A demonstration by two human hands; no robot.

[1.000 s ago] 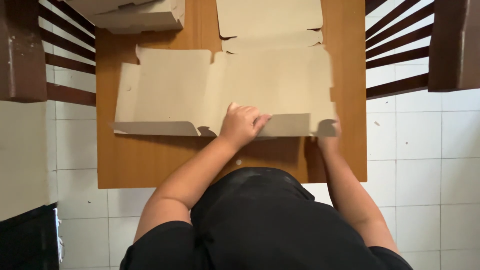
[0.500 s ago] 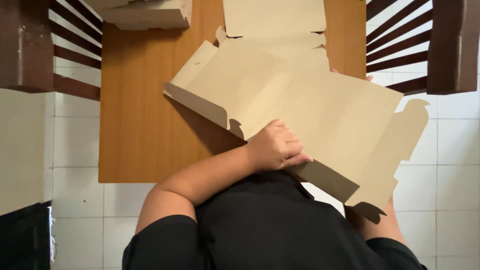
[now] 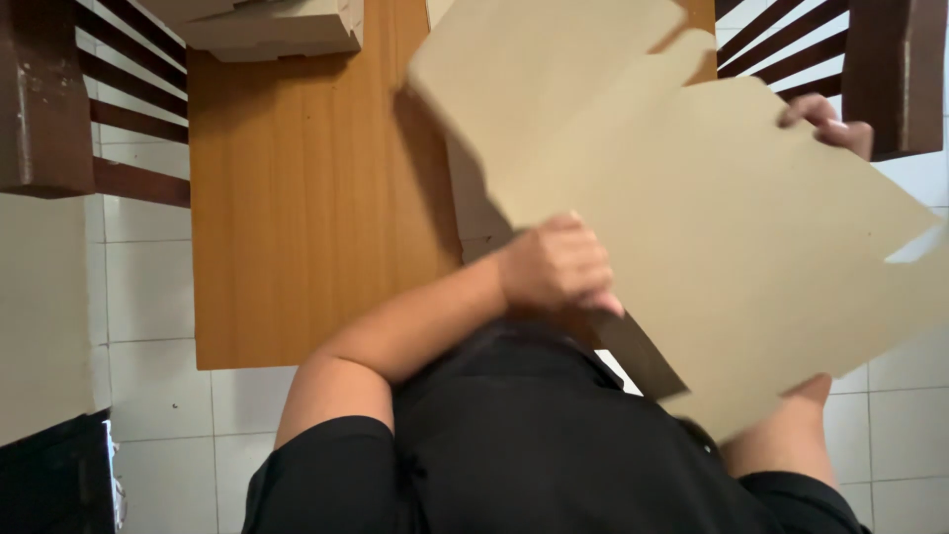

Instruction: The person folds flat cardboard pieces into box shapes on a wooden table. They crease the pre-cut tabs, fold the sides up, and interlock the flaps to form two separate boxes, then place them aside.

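Observation:
A large flat tan cardboard box blank (image 3: 722, 227) is raised off the wooden table (image 3: 297, 198) and tilted toward my right, filling the upper right of the view. My left hand (image 3: 559, 267) grips its near lower edge, just in front of my chest. The fingers of my right hand (image 3: 828, 121) curl over its far right edge, and most of that hand is hidden behind the sheet. A second pale blank (image 3: 476, 213) lies on the table, partly covered by the raised one.
A stack of folded cardboard boxes (image 3: 272, 25) sits at the table's far left corner. Dark wooden chairs stand at the left (image 3: 40, 99) and right (image 3: 890, 69). White floor tiles surround the table; a black object (image 3: 49, 485) is at bottom left.
The blank lay flat on the table under both hands. It has since been lifted, swung up and to the right, and now stands tilted close to the camera.

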